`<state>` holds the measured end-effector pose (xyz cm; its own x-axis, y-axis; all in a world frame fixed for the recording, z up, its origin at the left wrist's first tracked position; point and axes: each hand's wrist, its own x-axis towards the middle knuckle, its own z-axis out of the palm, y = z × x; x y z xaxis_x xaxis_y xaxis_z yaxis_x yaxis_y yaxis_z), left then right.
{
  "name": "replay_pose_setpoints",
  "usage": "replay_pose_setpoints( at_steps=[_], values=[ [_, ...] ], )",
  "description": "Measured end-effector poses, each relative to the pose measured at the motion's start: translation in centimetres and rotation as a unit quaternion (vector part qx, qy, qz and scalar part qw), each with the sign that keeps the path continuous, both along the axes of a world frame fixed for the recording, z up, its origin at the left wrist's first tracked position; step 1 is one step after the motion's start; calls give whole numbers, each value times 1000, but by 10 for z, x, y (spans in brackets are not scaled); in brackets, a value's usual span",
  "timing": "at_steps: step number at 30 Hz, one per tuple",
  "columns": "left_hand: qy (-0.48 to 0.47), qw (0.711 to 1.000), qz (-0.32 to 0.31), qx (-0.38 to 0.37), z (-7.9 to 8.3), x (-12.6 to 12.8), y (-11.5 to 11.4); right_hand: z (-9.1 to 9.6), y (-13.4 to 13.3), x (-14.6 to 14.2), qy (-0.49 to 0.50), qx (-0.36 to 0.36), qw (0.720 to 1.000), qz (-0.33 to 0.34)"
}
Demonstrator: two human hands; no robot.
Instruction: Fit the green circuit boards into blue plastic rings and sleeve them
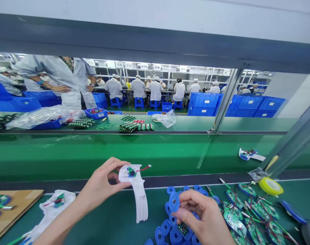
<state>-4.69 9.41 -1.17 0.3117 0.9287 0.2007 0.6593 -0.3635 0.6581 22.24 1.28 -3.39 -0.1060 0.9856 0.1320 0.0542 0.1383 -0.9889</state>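
Note:
My left hand (107, 180) pinches a white plastic housing (141, 204) by its wide upper end, raised over the green bench. A small green circuit board (131, 172) with a red wire and white connector sits in that end. Between thumb and fingertips, my right hand (198, 212) grips a blue oval ring (174, 202) with a small hole in its middle. Beneath and around it lies a pile of similar blue rings (166, 227). Another white housing (59, 200) with a board and red wire rests left of my left forearm.
Several green circuit boards (258, 211) with wires lie heaped at right, near a yellow tape roll (271, 186). Cardboard (22, 207) is at left. Across the green belt (144, 149), a loaded housing (250, 154) lies at right. A metal post (226, 102) stands ahead; co-workers sit beyond.

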Motion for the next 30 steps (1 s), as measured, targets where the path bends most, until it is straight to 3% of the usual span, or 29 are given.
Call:
replay_pose_setpoints(
  at_steps=[3,6,8,11,14,18,24,30],
  values=[
    [-111,993,-43,20,10,35,-30,2,-4,-5,-103,190,976,-14],
    [-112,987,-103,51,14,60,-52,4,-7,-12,-180,363,912,-69],
    [-103,985,-130,53,12,69,-60,6,-9,-15,-234,415,869,-130],
    [-98,984,-145,38,8,73,-66,11,-11,-19,-296,437,830,-180],
    [-98,982,-159,44,5,74,-69,17,-13,-21,-312,447,814,-203],
    [-105,978,-165,73,5,76,-72,17,-11,-27,-296,468,799,-235],
    [-112,975,-167,91,5,78,-74,12,-4,-41,-218,498,770,-335],
    [-135,979,-148,44,5,80,-77,10,-9,-35,-308,506,744,-309]
  ],
)
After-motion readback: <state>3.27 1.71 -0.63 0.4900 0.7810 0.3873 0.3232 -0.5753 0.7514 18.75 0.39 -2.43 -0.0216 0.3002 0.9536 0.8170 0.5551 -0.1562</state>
